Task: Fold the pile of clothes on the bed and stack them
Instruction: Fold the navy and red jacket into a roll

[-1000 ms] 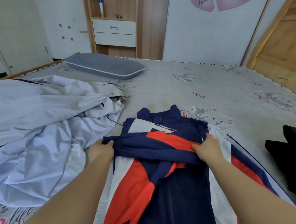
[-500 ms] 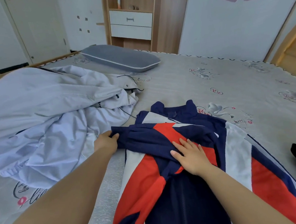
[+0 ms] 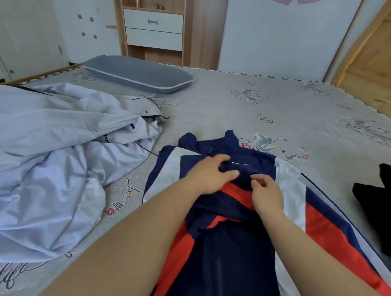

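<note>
Sleeve newly folded across jacket [image 3: 223,257]

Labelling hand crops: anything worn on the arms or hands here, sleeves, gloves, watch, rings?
Nothing visible. Both forearms are bare from the frame edge to the wrist: no sleeves, gloves, watch or bands. Left hand and right hand show no rings on the visible fingers.

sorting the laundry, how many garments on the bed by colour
Navy, red and white: 1, the jacket under both hands
Pale lilac-white: 1, the crumpled jacket at left; it may hide more
Black: 1, the garment at the right edge
Total: 3
</note>
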